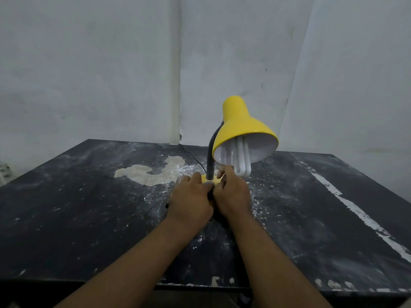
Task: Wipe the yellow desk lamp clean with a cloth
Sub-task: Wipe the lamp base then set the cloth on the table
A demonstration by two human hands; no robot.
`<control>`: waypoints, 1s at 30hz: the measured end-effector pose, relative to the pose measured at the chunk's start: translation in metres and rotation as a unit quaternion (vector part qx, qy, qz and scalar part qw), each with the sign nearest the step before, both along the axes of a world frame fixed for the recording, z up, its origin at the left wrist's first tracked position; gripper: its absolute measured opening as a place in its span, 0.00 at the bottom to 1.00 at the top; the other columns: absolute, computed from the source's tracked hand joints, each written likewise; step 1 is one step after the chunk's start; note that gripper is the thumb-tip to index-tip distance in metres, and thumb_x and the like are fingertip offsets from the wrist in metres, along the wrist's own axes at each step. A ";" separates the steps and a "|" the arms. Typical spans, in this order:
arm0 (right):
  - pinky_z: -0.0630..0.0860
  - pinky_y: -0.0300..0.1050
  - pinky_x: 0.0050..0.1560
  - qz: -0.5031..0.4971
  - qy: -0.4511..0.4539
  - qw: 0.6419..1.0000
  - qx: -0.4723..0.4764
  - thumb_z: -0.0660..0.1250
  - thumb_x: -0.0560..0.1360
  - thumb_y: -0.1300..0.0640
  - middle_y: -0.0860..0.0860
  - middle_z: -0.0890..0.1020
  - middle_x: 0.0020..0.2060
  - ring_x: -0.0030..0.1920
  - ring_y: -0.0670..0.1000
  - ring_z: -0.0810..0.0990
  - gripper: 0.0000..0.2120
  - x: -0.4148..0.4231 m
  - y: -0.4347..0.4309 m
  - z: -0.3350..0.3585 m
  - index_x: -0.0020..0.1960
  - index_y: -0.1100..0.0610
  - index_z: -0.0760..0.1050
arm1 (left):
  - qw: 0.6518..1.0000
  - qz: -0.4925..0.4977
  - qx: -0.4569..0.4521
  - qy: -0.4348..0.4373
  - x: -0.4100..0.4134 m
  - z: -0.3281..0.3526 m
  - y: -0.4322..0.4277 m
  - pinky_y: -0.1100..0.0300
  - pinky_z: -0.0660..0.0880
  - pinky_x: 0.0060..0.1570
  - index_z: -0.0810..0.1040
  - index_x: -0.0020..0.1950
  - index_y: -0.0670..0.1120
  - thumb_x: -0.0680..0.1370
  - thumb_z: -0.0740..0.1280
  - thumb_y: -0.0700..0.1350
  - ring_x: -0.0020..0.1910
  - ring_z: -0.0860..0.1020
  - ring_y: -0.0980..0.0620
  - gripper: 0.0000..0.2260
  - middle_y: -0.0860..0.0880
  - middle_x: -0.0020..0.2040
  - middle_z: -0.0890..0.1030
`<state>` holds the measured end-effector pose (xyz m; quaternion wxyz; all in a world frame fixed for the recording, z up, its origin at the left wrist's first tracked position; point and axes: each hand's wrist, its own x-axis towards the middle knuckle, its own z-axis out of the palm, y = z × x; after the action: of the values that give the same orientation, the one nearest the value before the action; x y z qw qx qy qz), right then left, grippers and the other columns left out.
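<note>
The yellow desk lamp stands mid-table, its shade [242, 123] tilted toward me with a white bulb [241, 162] hanging out. A grey flexible neck [210, 161] rises from the yellow base [208, 179], which my hands mostly cover. My left hand [191, 201] lies curled over the base's near left side. Something dark, apparently a cloth [210, 195], peeks out beside its thumb and at its outer edge. My right hand [233, 194] grips the base's right side, with its fingers up by the neck.
The black tabletop [89, 207] is dusty, with a pale dried patch [153, 174] left of the lamp and a white streak [355, 210] at the right. A black cord [191, 155] runs from the lamp to the white wall [111, 74]. The table's near edge is close to me.
</note>
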<state>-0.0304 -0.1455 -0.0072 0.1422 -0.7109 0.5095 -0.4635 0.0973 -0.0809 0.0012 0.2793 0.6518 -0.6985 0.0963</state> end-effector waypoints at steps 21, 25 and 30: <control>0.82 0.42 0.53 0.109 -0.146 0.983 -0.025 0.71 0.85 0.49 0.39 0.87 0.49 0.52 0.40 0.86 0.12 0.008 0.017 0.007 0.55 0.30 0.77 | 0.899 -0.174 -0.087 0.391 0.005 -0.004 0.012 0.65 0.80 0.63 0.81 0.70 0.47 0.80 0.65 0.31 0.62 0.83 0.61 0.21 0.55 0.61 0.85; 0.80 0.61 0.43 -0.021 -0.177 0.983 -0.048 0.66 0.84 0.47 0.52 0.83 0.42 0.41 0.55 0.82 0.11 0.009 0.006 0.001 0.55 0.54 0.79 | 0.930 -0.067 -0.091 0.349 0.005 -0.006 0.008 0.65 0.76 0.58 0.80 0.64 0.54 0.76 0.67 0.33 0.59 0.80 0.60 0.21 0.56 0.59 0.83; 0.67 0.47 0.39 -0.171 -0.103 0.979 -0.040 0.65 0.85 0.54 0.50 0.73 0.55 0.45 0.57 0.76 0.14 0.000 -0.009 -0.002 0.67 0.58 0.69 | 0.955 0.000 -0.023 0.297 0.004 -0.011 0.004 0.53 0.74 0.66 0.79 0.71 0.51 0.80 0.69 0.41 0.68 0.76 0.50 0.19 0.52 0.67 0.81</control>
<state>-0.0303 -0.1541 -0.0092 0.0845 -0.5663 0.5875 -0.5719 0.1014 -0.0774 -0.0098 0.4891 0.6444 -0.5816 -0.0852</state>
